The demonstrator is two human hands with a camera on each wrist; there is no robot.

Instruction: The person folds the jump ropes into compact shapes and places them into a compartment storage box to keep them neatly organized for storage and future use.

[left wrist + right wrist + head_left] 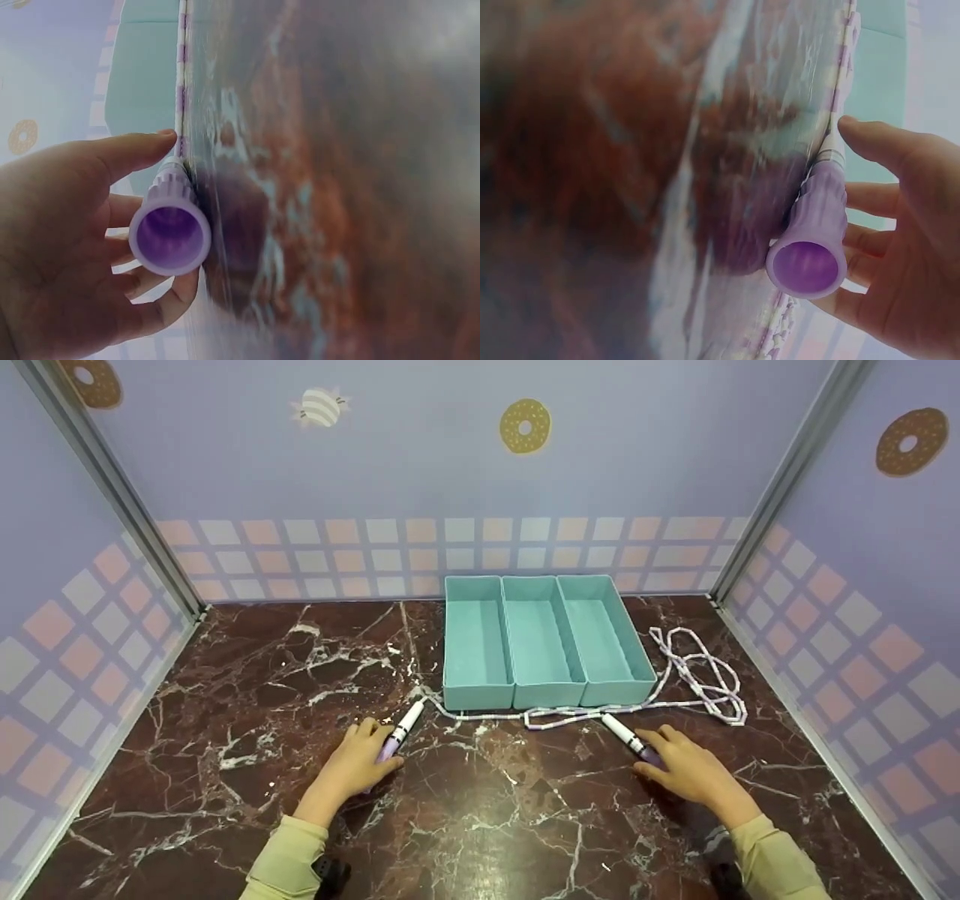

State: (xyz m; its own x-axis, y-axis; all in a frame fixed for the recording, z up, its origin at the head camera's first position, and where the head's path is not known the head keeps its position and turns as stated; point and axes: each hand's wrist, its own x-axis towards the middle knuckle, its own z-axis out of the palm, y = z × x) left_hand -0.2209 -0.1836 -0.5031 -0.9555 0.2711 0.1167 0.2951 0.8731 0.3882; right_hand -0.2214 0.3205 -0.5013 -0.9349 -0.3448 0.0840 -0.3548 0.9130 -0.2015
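Observation:
A beaded jump rope (pixel 480 717) in white and purple has a white-and-purple handle at each end. Its left handle (pixel 408 721) lies on the table, and my left hand (pixel 351 761) is around its purple end, thumb on one side and fingers on the other. In the left wrist view, space shows between that palm and the flared purple grip (pixel 171 214). Likewise, my right hand (pixel 686 769) straddles the right handle (pixel 621 730). The right wrist view has the thumb by the white part and the fingers loosely beside the purple grip (pixel 817 217).
A teal box (pixel 480 695) with three long compartments stands against the back wall. Part of the rope runs along its front edge, and loops (pixel 705 686) lie to its right. Patterned panels (pixel 840 607) enclose the dark marbled table (pixel 510 825) at the back and sides.

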